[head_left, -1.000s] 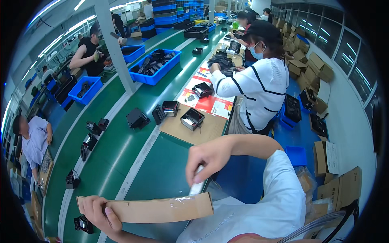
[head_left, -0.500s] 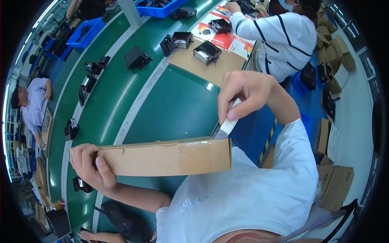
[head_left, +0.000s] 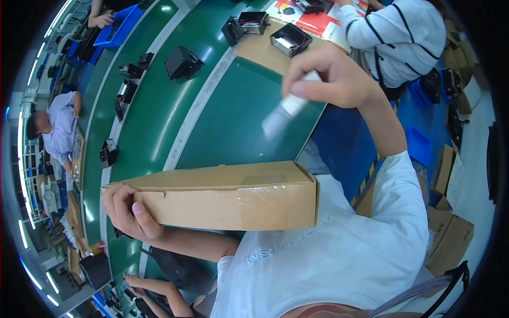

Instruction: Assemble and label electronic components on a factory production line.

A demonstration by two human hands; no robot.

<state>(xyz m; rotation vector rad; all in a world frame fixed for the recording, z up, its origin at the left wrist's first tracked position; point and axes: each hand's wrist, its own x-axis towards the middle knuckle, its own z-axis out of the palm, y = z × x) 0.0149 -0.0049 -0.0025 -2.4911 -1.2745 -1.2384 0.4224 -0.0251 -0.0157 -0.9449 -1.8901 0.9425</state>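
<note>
My left hand point(head_left: 130, 213) is closed around the left end of a long, flat brown cardboard box point(head_left: 222, 209), thumb on its near side. Clear tape point(head_left: 263, 199) runs over the box's near side toward the right end. Above and beyond that right end, my right hand point(head_left: 331, 77) pinches a short knife point(head_left: 290, 107) by its white handle. The knife's blade is smeared by motion and points down to the left, apart from the box.
Black devices point(head_left: 183, 63) stand on the green conveyor table point(head_left: 222, 122). Beyond is a flat cardboard sheet point(head_left: 260, 53) carrying a black device point(head_left: 290, 40). A co-worker in a striped white top point(head_left: 392, 37) works at far right. Brown cartons point(head_left: 448, 238) stand at right.
My right hand has lifted the knife away from the box's right end, up and to the left. The box has tilted, showing more of its top and right end. The view has shifted.
</note>
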